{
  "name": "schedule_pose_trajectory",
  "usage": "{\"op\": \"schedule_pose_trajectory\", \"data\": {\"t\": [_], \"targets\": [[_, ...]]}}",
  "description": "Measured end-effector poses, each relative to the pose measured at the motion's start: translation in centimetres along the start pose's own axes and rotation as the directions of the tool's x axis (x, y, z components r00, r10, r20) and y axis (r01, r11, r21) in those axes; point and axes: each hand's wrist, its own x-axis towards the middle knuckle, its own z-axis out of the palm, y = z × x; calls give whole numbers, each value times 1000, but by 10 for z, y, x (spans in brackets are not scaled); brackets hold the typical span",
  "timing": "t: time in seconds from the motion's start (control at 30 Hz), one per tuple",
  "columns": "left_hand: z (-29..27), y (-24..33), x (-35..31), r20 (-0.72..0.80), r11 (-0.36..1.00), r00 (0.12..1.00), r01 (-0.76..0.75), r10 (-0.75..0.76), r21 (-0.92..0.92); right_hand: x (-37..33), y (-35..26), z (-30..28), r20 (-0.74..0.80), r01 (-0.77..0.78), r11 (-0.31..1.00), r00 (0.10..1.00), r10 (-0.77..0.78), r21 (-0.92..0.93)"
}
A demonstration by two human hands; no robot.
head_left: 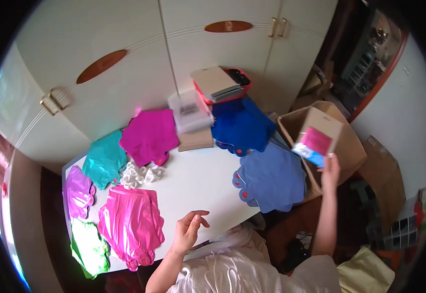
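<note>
My right hand (330, 172) grips the lower edge of a flat clear packet (319, 133) with a tan card header and magenta and light-blue contents. The packet is over the mouth of an open cardboard box (354, 149) to the right of the table. Above the table's near edge, my left hand (189, 231) is empty, its fingers loosely bent and apart. Nearest to the right forearm lies a pile of slate-blue scalloped sheets (271, 178) with red round marks. A shiny pink pile (131, 219) sits left of my left hand.
On the white table (198, 176) also lie teal (104, 157), magenta (149, 134), purple (78, 190), green (90, 246) and dark-blue (242, 124) piles. White bundled cords (142, 175), a clear stack of packets (190, 112) and a red basket (244, 90) topped with cards stand among them. Cabinets (125, 29) rise behind.
</note>
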Motion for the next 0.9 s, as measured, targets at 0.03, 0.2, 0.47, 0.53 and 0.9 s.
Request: {"op": "schedule_pose_trajectory", "data": {"t": [0.03,0.2,0.47,0.53,0.9], "targets": [[-5,0,-4,-30,1000,1000,6,-6,-21,32,33,-24,-41,45,988,998,-52,-149],[-38,-12,-31,-188,993,981,36,-57,-111,121,182,-98,145,-20,675,972,186,-737],[-75,-21,-96,-456,987,889,-100,32,-126,114,272,-81,296,-172,534,674,677,-828],[-87,-28,-111,-512,986,858,-51,-37,-157,115,263,-80,271,-164,495,673,689,-853],[-174,-33,-263,-753,970,647,236,-116,53,19,7,105,524,504,833,784,-331,-228]]}}
